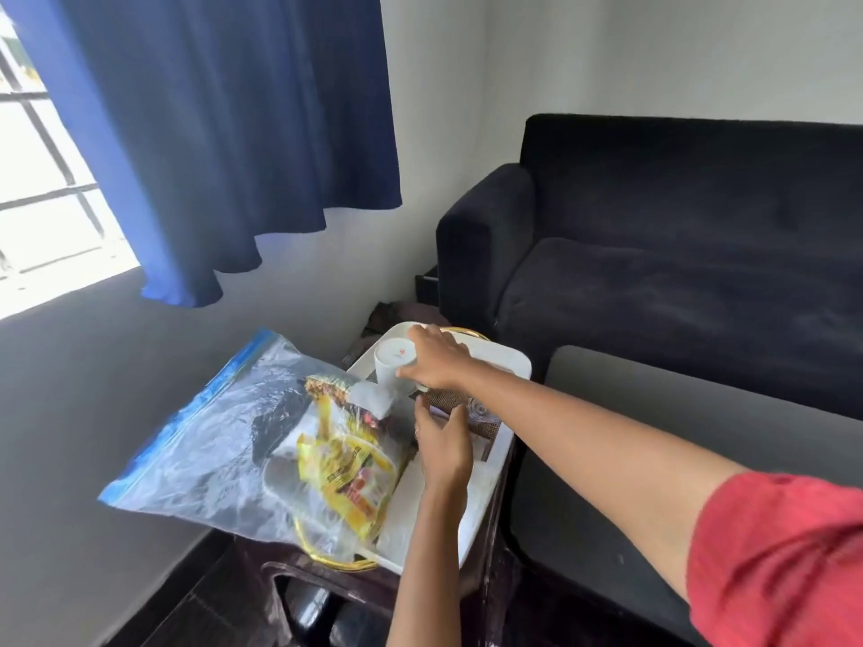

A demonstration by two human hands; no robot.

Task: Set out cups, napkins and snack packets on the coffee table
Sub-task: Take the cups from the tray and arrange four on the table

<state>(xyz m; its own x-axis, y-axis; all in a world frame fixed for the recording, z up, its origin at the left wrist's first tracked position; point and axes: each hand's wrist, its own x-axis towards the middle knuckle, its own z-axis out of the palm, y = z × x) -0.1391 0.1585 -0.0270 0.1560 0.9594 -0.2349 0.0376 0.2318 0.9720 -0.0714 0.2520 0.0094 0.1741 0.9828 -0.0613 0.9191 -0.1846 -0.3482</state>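
Observation:
A white cup (pixel 391 361) is tilted on its side above a white tray (pixel 495 361), its base facing me, and my right hand (pixel 436 359) is shut around it. My left hand (pixel 443 443) hovers just below with fingers spread over a brown woven mat (pixel 481 424) in the tray, holding nothing. A large clear zip bag (pixel 219 445) with a blue seal lies over the tray's left side. Inside it are yellow snack packets (pixel 348 478) and white napkins (pixel 373 398).
The tray sits on a dark stand (pixel 327 581) by the wall. A grey coffee table (pixel 654 441) stands to the right, a dark sofa (pixel 677 254) behind it. A blue curtain (pixel 224 133) hangs above.

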